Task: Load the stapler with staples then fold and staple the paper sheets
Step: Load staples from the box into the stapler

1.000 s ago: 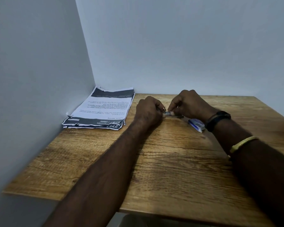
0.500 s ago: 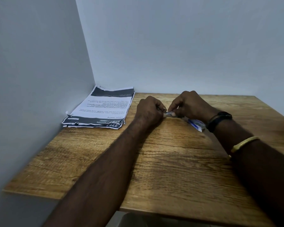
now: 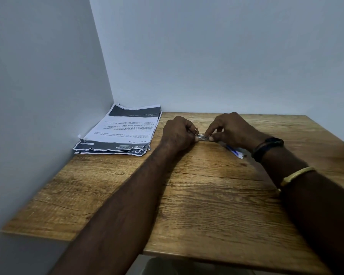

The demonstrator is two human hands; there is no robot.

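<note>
Just right of the paper stack (image 3: 119, 132), the left hand (image 3: 177, 133) and right hand (image 3: 230, 128) pinch opposite ends of what looks like a staple strip (image 3: 203, 137), lying crosswise between them.

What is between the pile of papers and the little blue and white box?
In the head view, both hands: left hand and right hand, pinching a small metal piece.

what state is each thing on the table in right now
left hand: closed on one end of the metal piece
right hand: pinching its other end
metal piece: held low over the table, too small to identify
paper stack: flat, unfolded, in the corner
blue and white box: lying partly under the right wrist
</note>
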